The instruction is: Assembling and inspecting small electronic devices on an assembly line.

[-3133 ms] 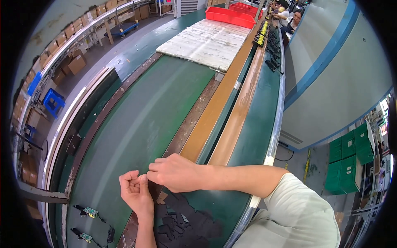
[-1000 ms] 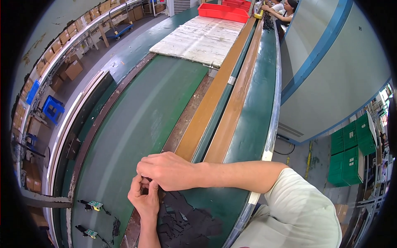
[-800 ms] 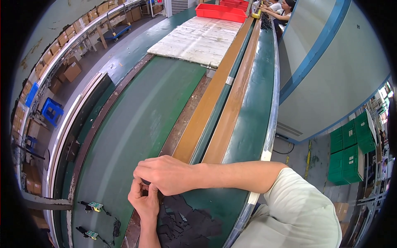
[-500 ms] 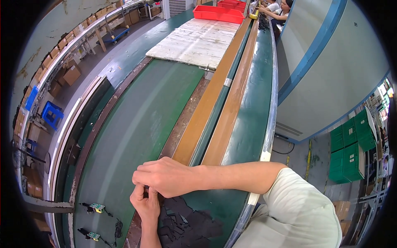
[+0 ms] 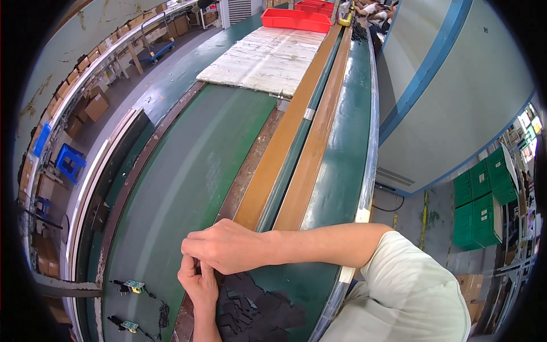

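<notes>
My right hand [image 5: 223, 246] reaches across from the right, its fingers bent and closed over the fingertips of my left hand [image 5: 199, 284]. The left hand comes up from the lower edge, thumb and fingers pinched together. Whatever lies between the two sets of fingers is hidden behind my right hand. Just right of the left wrist lies a pile of thin, flat black pieces [image 5: 259, 310]. Left of the hands, on the green belt, are a small green circuit board [image 5: 134, 286] with black parts and a cable, and a second circuit board [image 5: 130, 326] below it.
The green conveyor belt [image 5: 188, 154] runs away from me, with brown rails [image 5: 316, 142] along its right. Farther off lie a whitish board [image 5: 262, 57] and a red tray [image 5: 296, 20]. Green crates [image 5: 476, 222] stand at right; a co-worker [image 5: 376, 11] sits far ahead.
Both hands stay pressed together in nearly the same place, with only a slight shift. The view has tilted a little, and the co-worker far ahead has changed posture.
</notes>
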`<act>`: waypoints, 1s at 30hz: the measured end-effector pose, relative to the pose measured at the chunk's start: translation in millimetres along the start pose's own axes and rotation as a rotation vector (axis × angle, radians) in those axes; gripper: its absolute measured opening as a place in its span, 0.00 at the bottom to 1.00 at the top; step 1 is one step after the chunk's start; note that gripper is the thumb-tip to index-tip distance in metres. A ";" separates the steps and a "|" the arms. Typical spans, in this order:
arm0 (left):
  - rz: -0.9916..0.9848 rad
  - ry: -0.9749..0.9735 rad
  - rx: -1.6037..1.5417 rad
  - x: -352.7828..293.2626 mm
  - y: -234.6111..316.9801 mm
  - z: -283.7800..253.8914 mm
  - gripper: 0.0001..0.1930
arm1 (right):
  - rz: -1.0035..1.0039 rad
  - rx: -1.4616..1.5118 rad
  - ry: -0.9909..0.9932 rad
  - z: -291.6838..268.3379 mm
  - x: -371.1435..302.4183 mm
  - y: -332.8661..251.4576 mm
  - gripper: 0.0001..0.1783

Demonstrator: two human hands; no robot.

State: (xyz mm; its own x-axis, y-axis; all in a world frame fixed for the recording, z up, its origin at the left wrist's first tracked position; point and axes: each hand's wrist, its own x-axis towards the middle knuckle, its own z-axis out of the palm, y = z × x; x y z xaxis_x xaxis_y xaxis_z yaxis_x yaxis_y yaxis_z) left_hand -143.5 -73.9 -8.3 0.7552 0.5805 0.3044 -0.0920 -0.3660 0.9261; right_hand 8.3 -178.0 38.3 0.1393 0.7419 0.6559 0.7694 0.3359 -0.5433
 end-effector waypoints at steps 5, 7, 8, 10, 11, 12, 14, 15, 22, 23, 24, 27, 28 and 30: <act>-0.009 0.021 -0.089 3.0 6.2 5.5 0.14 | 0.035 0.010 -0.029 -1.3 1.3 -1.6 0.07; -0.027 0.021 -0.077 1.8 8.6 5.2 0.13 | 0.037 0.014 -0.029 -1.1 0.3 -2.4 0.08; -0.036 0.021 -0.071 1.4 9.0 5.1 0.13 | 0.038 0.017 -0.028 -0.9 -0.3 -2.5 0.08; -0.040 0.014 -0.072 2.2 7.3 2.9 0.13 | 0.043 0.010 -0.028 -0.1 -0.1 -1.1 0.08; -0.041 0.008 -0.074 2.9 6.3 1.2 0.13 | 0.046 0.001 -0.030 0.3 0.3 0.1 0.08; -0.044 0.001 -0.080 2.7 5.0 1.2 0.13 | 0.051 -0.010 -0.034 0.5 -0.4 0.9 0.09; -0.050 -0.007 -0.084 2.0 5.3 1.7 0.13 | 0.058 -0.023 -0.044 0.1 -1.6 1.1 0.08; -0.053 -0.013 -0.087 1.9 6.3 1.7 0.13 | 0.061 -0.036 -0.053 -0.2 -2.1 0.7 0.08; -0.064 -0.002 -0.114 3.3 12.7 3.4 0.10 | 0.042 -0.059 -0.051 3.6 -2.5 1.4 0.08; -0.070 -0.006 -0.108 4.0 13.0 2.2 0.09 | 0.042 -0.070 -0.061 3.2 -1.7 1.5 0.08; -0.076 -0.010 -0.101 3.9 13.1 1.7 0.09 | 0.041 -0.082 -0.071 3.1 -1.8 1.4 0.08; -0.084 -0.028 -0.117 1.6 12.8 1.2 0.08 | 0.027 -0.079 -0.058 4.6 -3.8 0.1 0.08; -0.086 -0.037 -0.124 1.5 12.6 0.7 0.08 | 0.018 -0.079 -0.051 4.4 -3.1 -0.1 0.07; -0.064 -0.042 -0.114 2.6 8.4 -2.1 0.08 | -0.006 -0.069 -0.030 3.2 -1.1 1.5 0.07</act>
State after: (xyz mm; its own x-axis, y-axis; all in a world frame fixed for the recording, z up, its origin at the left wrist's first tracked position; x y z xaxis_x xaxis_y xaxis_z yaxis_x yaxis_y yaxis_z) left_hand -143.7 -73.9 0.7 0.7882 0.5684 0.2361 -0.1139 -0.2423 0.9635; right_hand 7.3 -176.5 35.1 0.1166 0.7577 0.6421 0.8115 0.3000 -0.5014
